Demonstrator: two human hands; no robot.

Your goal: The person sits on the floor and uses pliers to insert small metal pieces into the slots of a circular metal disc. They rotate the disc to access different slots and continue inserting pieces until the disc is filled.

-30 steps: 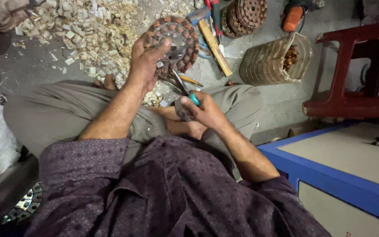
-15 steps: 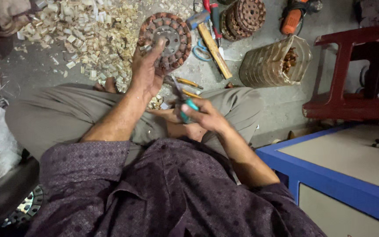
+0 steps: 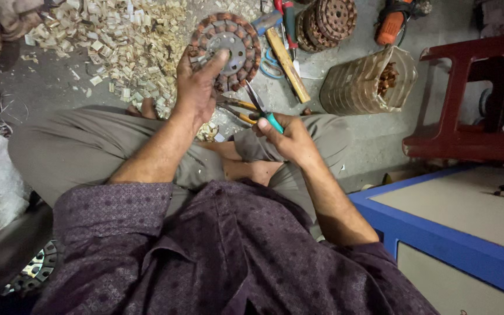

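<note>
The left hand (image 3: 196, 87) grips the round brown copper-wound motor ring (image 3: 227, 51) on the floor, the right hand (image 3: 284, 137) is clenched around teal-handled pliers (image 3: 263, 112), and much copper looks still unpulled.

Grey concrete floor (image 3: 77, 93) underneath. On it: pale wood-chip pile (image 3: 123, 41), round wound stator (image 3: 228, 49), wooden-handled hammer (image 3: 284, 61), stacked stators (image 3: 328, 20), orange power tool (image 3: 392, 26), red stool (image 3: 468, 99).

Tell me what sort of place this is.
Likely a floor-level motor repair or scrap workshop: the left hand holds a copper-wound stator, more stators are stacked nearby, and cut scraps litter the concrete floor.
</note>
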